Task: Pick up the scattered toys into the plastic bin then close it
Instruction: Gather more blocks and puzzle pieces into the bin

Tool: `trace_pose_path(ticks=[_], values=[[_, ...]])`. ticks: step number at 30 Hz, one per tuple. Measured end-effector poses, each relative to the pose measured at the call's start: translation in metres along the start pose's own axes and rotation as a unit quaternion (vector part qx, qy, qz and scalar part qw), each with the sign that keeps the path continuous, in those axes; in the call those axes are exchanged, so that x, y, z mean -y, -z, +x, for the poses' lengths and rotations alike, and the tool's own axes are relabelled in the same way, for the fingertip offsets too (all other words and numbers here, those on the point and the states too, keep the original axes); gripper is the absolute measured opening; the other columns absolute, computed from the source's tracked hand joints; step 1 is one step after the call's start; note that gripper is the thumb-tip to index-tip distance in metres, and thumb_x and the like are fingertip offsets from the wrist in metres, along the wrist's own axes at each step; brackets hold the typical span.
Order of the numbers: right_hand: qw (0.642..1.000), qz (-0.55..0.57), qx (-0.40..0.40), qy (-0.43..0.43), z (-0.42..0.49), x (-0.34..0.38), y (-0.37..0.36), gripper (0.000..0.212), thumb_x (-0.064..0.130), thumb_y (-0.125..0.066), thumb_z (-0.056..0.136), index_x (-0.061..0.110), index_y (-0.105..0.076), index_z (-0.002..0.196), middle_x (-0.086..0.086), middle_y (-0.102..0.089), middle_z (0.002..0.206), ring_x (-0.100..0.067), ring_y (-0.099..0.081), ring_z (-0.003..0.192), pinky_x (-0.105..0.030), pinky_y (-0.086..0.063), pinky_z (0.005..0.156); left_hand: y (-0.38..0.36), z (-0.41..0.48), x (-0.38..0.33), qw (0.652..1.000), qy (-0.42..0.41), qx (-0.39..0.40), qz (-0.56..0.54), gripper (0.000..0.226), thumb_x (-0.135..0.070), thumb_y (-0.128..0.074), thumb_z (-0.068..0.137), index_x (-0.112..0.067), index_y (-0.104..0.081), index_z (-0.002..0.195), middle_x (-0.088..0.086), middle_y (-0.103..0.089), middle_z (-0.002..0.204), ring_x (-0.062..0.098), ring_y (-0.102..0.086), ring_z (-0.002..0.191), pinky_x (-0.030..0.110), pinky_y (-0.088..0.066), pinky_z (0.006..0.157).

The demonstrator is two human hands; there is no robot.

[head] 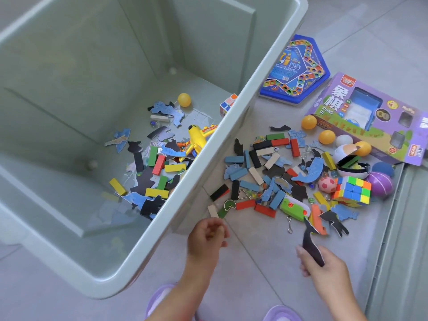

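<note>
Pinching dark puzzle piece [311,242] between right hand [324,265] fingers and thumb, piece tilted upward, left hand [207,235] fingers curled by plastic bin [92,54] rim, grip unclear, scattered toys [310,170] on floor [254,262] beside open bin.

The grey tiled floor [254,262] bears the bin [254,72]. Just right of the bin's far end lies a blue board [298,70], and beyond that a purple box [361,126]. Right of the bin's middle, just beside its wall, sprawls a heap of blocks [245,204] and puzzle pieces [310,169]. Farther right of the bin sit orange balls [309,122], a pink ball [326,184], a cube [353,188] and a purple ball [379,183]. A metal hook [289,225] lies at the heap's near edge.
</note>
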State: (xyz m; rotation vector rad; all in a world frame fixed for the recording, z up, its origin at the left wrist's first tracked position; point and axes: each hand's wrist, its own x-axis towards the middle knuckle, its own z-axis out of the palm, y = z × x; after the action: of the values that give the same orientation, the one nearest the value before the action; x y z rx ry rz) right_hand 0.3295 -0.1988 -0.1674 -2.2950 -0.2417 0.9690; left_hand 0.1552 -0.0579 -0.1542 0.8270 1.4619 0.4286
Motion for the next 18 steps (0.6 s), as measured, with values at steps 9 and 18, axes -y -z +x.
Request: trace_pose_path(ticks=[9,18], values=[[0.905,0.111,0.229,0.342,-0.090,0.238,-0.023,0.017,0.035,-0.074,0.062,0.028,-0.067,0.076,0.004,-0.063,0.059,0.000,-0.050,0.049,-0.015,-0.041,0.048,0.047,-0.108,-0.163,0.949,-0.276,0.070,-0.134,0.016,-0.015,-0.074,0.059,-0.021,-0.070,0.074,-0.003,-0.062,0.065,0.003,-0.049,0.048,0.010,-0.041,0.047],[0.818,-0.126,0.161,0.538,-0.080,0.276,-0.080,0.060,0.038,-0.077,0.070,0.021,-0.055,0.123,0.012,-0.050,0.113,-0.005,-0.052,0.073,-0.016,-0.044,0.076,0.102,-0.052,-0.154,0.918,-0.321,-0.170,0.157,0.045,-0.005,-0.063,0.082,-0.044,-0.047,0.099,-0.014,-0.056,0.111,-0.009,-0.057,0.074,0.021,-0.052,0.070]])
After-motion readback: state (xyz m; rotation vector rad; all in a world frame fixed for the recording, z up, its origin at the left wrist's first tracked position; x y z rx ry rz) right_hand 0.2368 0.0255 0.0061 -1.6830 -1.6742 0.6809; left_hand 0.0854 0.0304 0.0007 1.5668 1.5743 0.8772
